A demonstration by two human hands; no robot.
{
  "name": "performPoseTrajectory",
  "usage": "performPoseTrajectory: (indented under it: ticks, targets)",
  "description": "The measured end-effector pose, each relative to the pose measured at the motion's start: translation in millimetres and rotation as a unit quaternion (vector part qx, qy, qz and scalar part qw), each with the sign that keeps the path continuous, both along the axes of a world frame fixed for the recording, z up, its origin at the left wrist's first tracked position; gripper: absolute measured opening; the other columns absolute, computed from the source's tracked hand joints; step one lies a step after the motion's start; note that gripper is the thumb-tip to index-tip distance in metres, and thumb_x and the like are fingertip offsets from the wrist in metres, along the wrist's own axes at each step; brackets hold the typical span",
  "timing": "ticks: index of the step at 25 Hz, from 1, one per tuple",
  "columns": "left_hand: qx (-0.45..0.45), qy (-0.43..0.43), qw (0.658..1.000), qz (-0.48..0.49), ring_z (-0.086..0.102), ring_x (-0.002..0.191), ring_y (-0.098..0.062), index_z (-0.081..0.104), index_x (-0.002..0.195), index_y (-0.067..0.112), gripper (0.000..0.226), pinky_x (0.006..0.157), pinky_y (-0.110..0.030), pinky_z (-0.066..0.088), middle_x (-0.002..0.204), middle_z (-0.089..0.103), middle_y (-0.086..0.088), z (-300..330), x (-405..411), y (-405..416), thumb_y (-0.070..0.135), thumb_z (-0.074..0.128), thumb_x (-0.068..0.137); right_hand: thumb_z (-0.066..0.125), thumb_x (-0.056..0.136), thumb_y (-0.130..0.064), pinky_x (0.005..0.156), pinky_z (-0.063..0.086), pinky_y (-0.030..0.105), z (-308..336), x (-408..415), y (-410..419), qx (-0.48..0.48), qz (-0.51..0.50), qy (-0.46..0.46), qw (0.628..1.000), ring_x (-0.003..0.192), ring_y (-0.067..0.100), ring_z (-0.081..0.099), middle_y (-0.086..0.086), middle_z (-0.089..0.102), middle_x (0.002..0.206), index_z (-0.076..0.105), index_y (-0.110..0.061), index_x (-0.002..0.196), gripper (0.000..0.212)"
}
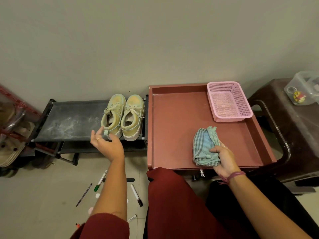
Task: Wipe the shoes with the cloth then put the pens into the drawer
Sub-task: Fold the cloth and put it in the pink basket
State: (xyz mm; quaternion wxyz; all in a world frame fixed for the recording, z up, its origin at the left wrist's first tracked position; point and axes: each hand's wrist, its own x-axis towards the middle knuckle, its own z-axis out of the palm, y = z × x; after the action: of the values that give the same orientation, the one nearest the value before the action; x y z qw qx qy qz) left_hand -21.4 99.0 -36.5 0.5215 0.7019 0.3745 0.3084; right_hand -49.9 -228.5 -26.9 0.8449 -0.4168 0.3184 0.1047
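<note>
The right hand (223, 158) grips the crumpled cloth (205, 145) over the red tray top (172, 121). The left hand (106, 144) hangs relaxed, fingers spread, just at the heel of the shoes (123, 116) on the black rack (69, 119). Pens (137, 195) lie scattered on the floor (43, 195) below.

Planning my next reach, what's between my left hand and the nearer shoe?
Nothing, in the head view: the open left hand hovers just short of the nearer shoe's heel.

Shoes (122, 116) on rack (69, 121), left of tray (172, 121); basket (228, 100), cloth (205, 145) in tray.
</note>
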Motion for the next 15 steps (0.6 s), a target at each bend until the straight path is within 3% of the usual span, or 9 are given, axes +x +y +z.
performPoseTrajectory:
  ticks: [1, 4, 7, 11, 15]
  targets:
    - [-0.006, -0.02, 1.0, 0.006, 0.039, 0.132, -0.009, 0.058, 0.121, 0.013, 0.036, 0.101, -0.005, 0.031, 0.148, 0.033, -0.003, 6.0, -3.7, -8.8, -0.001, 0.054, 0.089, 0.033, 0.082, 0.014, 0.083, 0.054, 0.051, 3.1, -1.8, -2.0, 0.009, -0.003, -0.001, 1.0, 0.105, 0.038, 0.062, 0.019, 0.06, 0.124, 0.046, -0.012, 0.136, 0.061]
    - [-0.033, -0.076, 0.996, -0.031, 0.046, 0.128, -0.011, 0.057, 0.12, 0.02, 0.039, 0.106, -0.029, 0.041, 0.142, 0.036, 0.001, 27.9, -17.2, -41.9, -0.001, 0.056, 0.088, 0.034, 0.083, 0.011, 0.092, 0.048, 0.054, 17.4, -10.8, -10.5, 0.042, -0.01, -0.019, 0.999, 0.114, 0.04, 0.057, 0.019, 0.057, 0.13, 0.046, -0.012, 0.136, 0.059]
    - [-0.112, -0.097, 0.984, -0.097, 0.051, 0.122, -0.007, 0.055, 0.121, 0.022, 0.038, 0.102, -0.031, 0.046, 0.139, 0.046, -0.003, 51.0, -32.5, -86.4, 0.0, 0.055, 0.09, 0.035, 0.086, 0.006, 0.091, 0.05, 0.051, 33.7, -21.0, -15.7, 0.079, 0.003, -0.044, 0.996, 0.116, 0.038, 0.057, 0.017, 0.058, 0.129, 0.047, -0.012, 0.135, 0.054]
    - [-0.225, -0.011, 0.947, -0.228, 0.058, 0.114, -0.007, 0.056, 0.114, 0.024, 0.03, 0.102, -0.032, 0.045, 0.126, 0.06, 0.001, 71.3, -59.6, -152.7, 0.007, 0.06, 0.091, 0.036, 0.09, 0.001, 0.096, 0.047, 0.051, 53.2, -36.4, -22.6, 0.116, 0.026, -0.075, 0.99, 0.118, 0.036, 0.056, 0.016, 0.058, 0.13, 0.048, -0.012, 0.135, 0.049]
    - [-0.336, 0.119, 0.854, -0.378, 0.066, 0.103, -0.016, 0.067, 0.098, 0.024, 0.01, 0.095, -0.033, 0.05, 0.11, 0.072, -0.002, 84.3, -85.9, -206.6, 0.029, 0.06, 0.093, 0.044, 0.091, 0.0, 0.094, 0.048, 0.051, 70.1, -57.4, -28.2, 0.094, 0.063, -0.097, 0.989, 0.117, 0.037, 0.057, 0.019, 0.06, 0.126, 0.05, -0.012, 0.133, 0.043]
